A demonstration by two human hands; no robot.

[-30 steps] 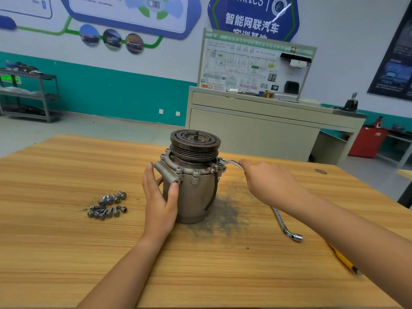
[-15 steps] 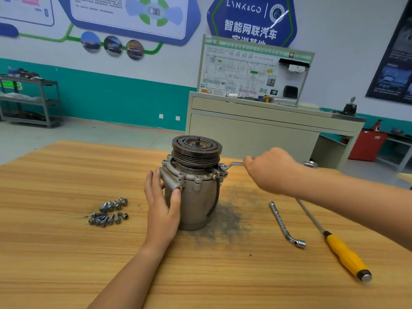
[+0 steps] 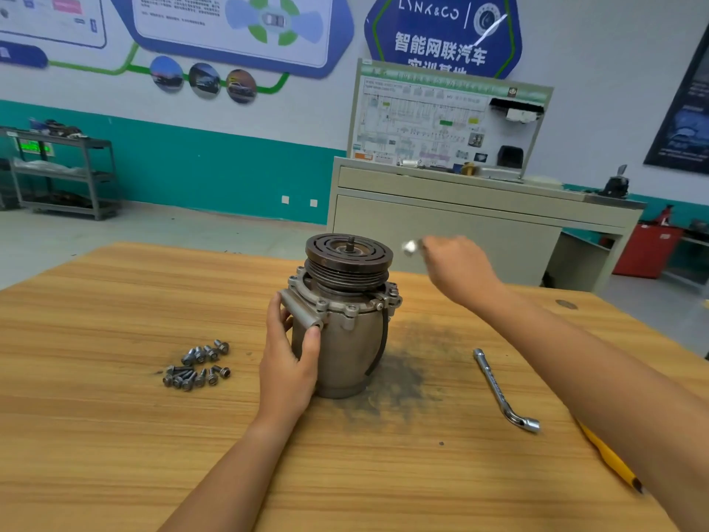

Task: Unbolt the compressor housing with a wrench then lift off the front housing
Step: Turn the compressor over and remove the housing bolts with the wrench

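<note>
The grey compressor (image 3: pixel 345 339) stands upright on the wooden table (image 3: pixel 115 435), its dark pulley (image 3: pixel 348 255) on top and the bolted front housing flange (image 3: pixel 341 305) just below. My left hand (image 3: pixel 287 362) grips the left side of the body. My right hand (image 3: pixel 458 268) is raised to the right of the pulley, blurred, and holds a wrench whose socket end (image 3: pixel 409 246) sticks out toward the pulley. The wrench is off the flange.
A pile of several removed bolts (image 3: pixel 197 364) lies left of the compressor. A second L-shaped socket wrench (image 3: pixel 502 389) and a yellow-handled screwdriver (image 3: pixel 610 462) lie on the right. A dark grime patch (image 3: pixel 399 374) surrounds the base. A cabinet (image 3: pixel 460 224) stands behind the table.
My right hand has lifted the wrench off the flange bolt on the right and raised it to pulley height. The left hand has stayed on the compressor.
</note>
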